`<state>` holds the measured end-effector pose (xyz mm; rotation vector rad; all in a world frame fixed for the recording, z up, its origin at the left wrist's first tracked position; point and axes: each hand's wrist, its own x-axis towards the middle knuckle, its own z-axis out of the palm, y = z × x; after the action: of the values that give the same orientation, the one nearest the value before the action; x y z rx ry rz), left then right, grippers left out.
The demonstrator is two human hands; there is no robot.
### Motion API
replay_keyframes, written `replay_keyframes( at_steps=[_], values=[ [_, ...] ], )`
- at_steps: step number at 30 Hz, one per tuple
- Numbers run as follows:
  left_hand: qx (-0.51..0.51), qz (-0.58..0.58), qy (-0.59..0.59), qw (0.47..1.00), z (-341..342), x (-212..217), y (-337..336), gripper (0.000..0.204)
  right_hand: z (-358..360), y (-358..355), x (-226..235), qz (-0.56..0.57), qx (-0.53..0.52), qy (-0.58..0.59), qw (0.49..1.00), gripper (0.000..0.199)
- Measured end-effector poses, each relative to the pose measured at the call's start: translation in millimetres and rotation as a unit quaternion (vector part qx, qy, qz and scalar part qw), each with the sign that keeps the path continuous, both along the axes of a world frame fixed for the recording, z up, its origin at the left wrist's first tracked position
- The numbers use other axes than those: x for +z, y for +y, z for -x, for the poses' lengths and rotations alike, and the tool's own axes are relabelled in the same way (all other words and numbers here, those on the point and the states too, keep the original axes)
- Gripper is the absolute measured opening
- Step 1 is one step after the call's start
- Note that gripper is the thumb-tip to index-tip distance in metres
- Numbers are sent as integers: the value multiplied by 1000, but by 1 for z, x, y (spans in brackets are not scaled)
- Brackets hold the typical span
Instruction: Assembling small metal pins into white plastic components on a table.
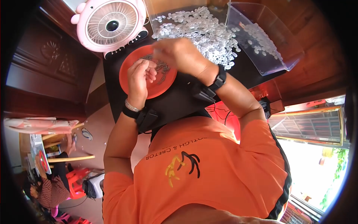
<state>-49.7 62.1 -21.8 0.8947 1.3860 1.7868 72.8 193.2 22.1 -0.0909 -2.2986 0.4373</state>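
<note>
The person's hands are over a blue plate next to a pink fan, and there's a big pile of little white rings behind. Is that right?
Not quite: the plate is orange-red, not blue, as the head view shows. The rest holds: both the left hand and the right hand are over it, beside the pink fan, with the pile of little white rings behind.

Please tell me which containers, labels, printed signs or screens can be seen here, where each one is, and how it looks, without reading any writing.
Clear plastic bin: upper right on the dark table, tilted, holding small white rings.
Second clear container: top centre, behind the loose pile of white rings.
Printed orange plate: under the left hand, round, with a dark drawing.
Shirt print: on the orange shirt, dark and yellow figure with a line of lettering.
No screens visible.
</note>
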Motion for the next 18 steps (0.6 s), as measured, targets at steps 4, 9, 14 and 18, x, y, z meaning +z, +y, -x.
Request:
replay_keyframes(
  at_steps=[4, 9, 14, 18],
  values=[
    [12, 6, 0, 1000, 7, 3, -5, 28, -36, 47, 47, -94, -234, 53, 966, 25],
    [6, -11, -5, 1000, 6, 9, -1, 27, -86, 75, 100, -144, -430, 162, 877, 22],
    [11, -9, 6, 1000, 7, 7, -3, 26, -77, 71, 84, -140, -335, 95, 927, 20],
    [11, 9, 28, 1000, 13, 4, -5, 28, -35, 80, 16, 4, -123, -99, 987, 17]
  ],
)
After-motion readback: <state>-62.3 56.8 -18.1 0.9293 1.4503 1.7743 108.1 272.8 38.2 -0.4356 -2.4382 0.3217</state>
